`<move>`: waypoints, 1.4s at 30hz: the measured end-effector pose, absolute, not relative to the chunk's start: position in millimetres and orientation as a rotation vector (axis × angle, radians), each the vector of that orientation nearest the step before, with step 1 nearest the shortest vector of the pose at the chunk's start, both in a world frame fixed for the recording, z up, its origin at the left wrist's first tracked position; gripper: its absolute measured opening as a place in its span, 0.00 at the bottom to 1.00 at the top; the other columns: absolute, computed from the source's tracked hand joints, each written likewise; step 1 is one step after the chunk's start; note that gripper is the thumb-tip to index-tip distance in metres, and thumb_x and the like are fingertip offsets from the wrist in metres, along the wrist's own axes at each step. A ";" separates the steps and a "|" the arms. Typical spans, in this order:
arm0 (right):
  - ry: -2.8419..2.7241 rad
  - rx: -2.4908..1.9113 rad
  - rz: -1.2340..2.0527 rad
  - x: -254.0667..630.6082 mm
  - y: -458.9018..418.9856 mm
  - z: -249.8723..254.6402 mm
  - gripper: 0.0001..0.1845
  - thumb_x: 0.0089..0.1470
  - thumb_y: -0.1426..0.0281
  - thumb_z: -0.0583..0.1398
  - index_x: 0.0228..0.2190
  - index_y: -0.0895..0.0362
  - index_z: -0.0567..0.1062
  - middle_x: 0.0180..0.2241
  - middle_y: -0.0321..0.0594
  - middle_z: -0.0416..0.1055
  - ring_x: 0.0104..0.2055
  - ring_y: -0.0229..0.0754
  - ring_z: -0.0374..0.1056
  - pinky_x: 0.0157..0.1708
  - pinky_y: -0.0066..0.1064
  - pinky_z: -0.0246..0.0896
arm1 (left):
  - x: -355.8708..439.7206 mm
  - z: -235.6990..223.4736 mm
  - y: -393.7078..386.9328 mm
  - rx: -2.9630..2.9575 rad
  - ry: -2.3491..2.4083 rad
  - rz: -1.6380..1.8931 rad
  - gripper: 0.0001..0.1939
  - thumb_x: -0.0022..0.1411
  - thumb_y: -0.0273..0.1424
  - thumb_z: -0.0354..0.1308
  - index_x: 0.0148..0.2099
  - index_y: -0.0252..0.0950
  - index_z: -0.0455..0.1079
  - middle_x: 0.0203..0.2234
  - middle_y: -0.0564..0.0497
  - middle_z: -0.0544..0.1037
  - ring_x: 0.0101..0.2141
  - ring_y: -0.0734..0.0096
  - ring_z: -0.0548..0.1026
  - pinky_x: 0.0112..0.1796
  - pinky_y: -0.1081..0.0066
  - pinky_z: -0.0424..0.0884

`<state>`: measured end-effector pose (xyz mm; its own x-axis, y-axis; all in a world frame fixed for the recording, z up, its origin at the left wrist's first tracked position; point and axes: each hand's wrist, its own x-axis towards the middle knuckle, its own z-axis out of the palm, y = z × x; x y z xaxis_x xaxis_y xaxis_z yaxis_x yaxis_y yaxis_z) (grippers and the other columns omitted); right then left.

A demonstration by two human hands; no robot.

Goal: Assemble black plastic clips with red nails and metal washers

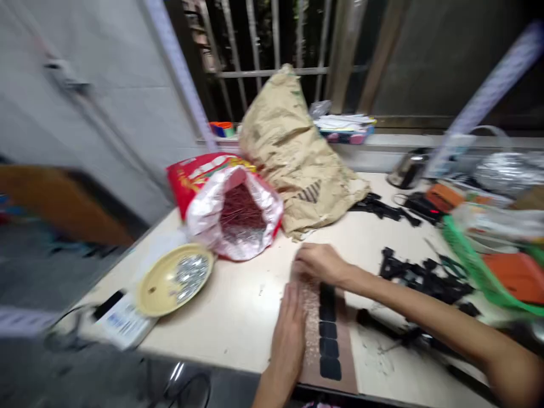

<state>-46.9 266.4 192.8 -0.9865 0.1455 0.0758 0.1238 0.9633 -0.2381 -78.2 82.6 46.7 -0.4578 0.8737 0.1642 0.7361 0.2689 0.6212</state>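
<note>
A flat brown sheet (345, 362) lies near the front edge of the table, with a row of black rounded squares (328, 334) and a pale speckled strip (312, 340) beside them. My left hand (288, 334) rests along the sheet's left side, its fingers stretched out and close together. At the far end, my right hand (319, 262) bends its fingers down onto the sheet in a closed grip. Whatever they pinch, if anything, is hidden. My right forearm reaches across the table from the right.
A yellow bowl (147, 292) of shiny silver pieces sits left, partly over a white box (123, 323). Behind are a red bag (181, 178) of reddish strands and a tan sack (284, 136). Black parts (419, 277) and a green basket (467, 255) lie right.
</note>
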 end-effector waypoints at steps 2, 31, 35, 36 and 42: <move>-3.056 -0.108 0.345 -54.5 252.6 202.0 0.06 0.56 0.70 0.56 0.31 0.56 0.74 0.33 0.39 0.72 0.32 0.38 0.66 0.28 0.27 0.55 | -83.9 39.3 83.1 1.493 2.354 1.042 0.29 0.68 0.27 0.36 0.68 0.47 0.35 0.66 0.50 0.45 0.64 0.62 0.44 0.59 0.52 0.55; -3.004 -1.000 0.109 252.5 327.2 136.8 0.40 0.46 0.63 0.60 0.57 0.68 0.56 0.51 0.57 0.59 0.51 0.57 0.54 0.50 0.52 0.51 | 41.2 109.6 262.8 2.158 2.212 0.205 0.36 0.58 0.39 0.52 0.63 0.24 0.48 0.41 0.34 0.69 0.44 0.49 0.67 0.38 0.59 0.68; -3.012 -1.039 0.132 257.7 334.0 132.3 0.38 0.46 0.57 0.60 0.53 0.66 0.60 0.47 0.54 0.60 0.47 0.56 0.56 0.48 0.53 0.52 | 40.1 106.3 263.7 2.143 2.246 0.182 0.29 0.63 0.36 0.44 0.60 0.20 0.52 0.38 0.33 0.69 0.38 0.50 0.71 0.33 0.61 0.68; -3.022 -1.035 0.160 259.2 335.6 130.6 0.39 0.46 0.57 0.60 0.55 0.64 0.57 0.47 0.53 0.59 0.46 0.56 0.56 0.47 0.54 0.53 | 38.5 105.2 264.8 2.144 2.242 0.181 0.27 0.63 0.35 0.43 0.59 0.20 0.54 0.38 0.33 0.70 0.36 0.50 0.72 0.32 0.61 0.68; -2.988 -1.004 0.216 253.4 338.2 125.5 0.47 0.46 0.63 0.59 0.62 0.55 0.41 0.48 0.50 0.57 0.43 0.54 0.59 0.41 0.50 0.58 | 28.2 101.8 277.1 1.878 2.323 0.234 0.19 0.62 0.32 0.41 0.45 0.27 0.68 0.36 0.31 0.73 0.34 0.45 0.74 0.31 0.57 0.67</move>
<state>253.4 338.2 125.5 -0.7980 0.5996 -0.0607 0.6021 0.7888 -0.1234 28.2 277.1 101.8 -0.2079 0.9780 -0.0144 0.9555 0.2063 0.2108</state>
